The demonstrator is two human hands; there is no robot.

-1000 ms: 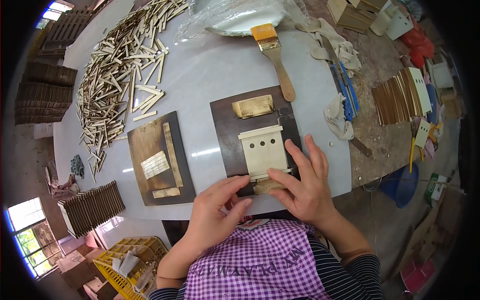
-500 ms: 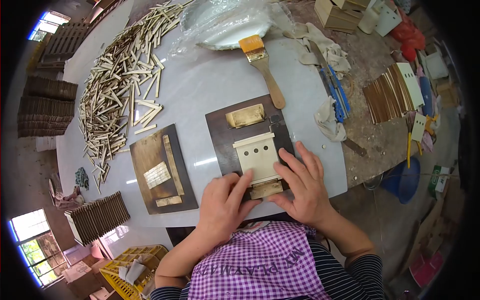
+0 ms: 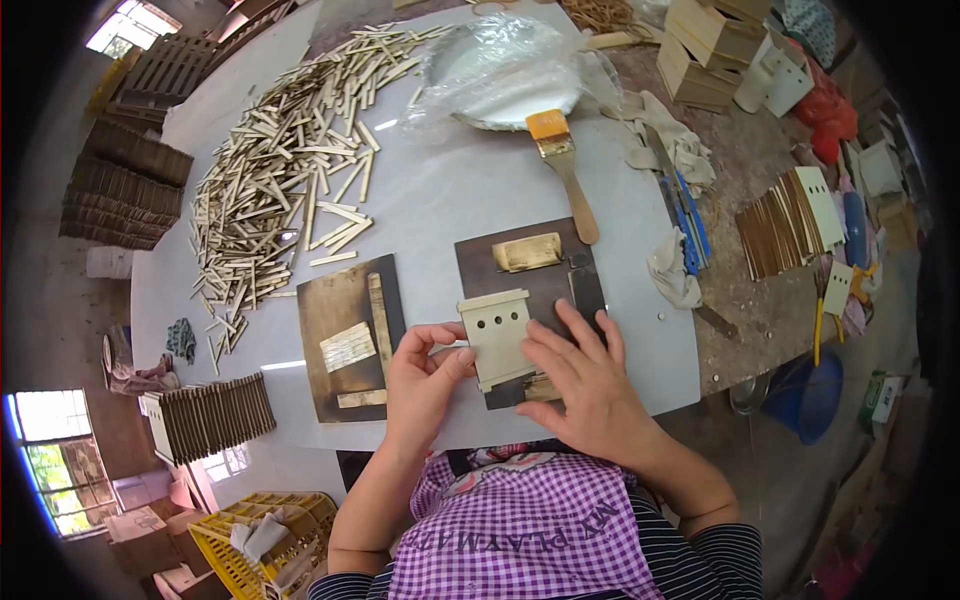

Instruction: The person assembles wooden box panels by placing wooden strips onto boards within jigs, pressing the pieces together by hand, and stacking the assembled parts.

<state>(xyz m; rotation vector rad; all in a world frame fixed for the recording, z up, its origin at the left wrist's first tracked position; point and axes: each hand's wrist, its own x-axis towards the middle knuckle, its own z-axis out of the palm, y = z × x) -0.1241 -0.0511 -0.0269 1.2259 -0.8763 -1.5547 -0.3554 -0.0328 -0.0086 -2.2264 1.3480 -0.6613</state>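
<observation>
A pale wooden panel [image 3: 500, 342] with three dark holes and a strip along its top and bottom edges lies tilted over the left part of a dark board [image 3: 520, 285]. My left hand [image 3: 425, 372] grips the panel's left edge, thumb in front and fingers partly behind. Over the panel's right edge rests my right hand [image 3: 582, 375], fingers apart and touching it. Wooden blocks sit on the dark board, one near its top [image 3: 528, 252] and one partly under my right hand. Left of my left hand is a second board [image 3: 345, 335] with pale strips.
Loose wooden sticks [image 3: 270, 170] are heaped at the upper left. A brush [image 3: 568, 180] lies above the dark board, beside a plastic-covered basin [image 3: 500, 75]. Blue-handled tools [image 3: 688, 220], cloths [image 3: 672, 272] and stacked panels [image 3: 785, 225] are at the right. More panels [image 3: 215, 415] stand lower left.
The holed panel has shifted left and off its place against the lower block. My left hand has moved to its left edge and taken hold; my right hand has slid onto its right side.
</observation>
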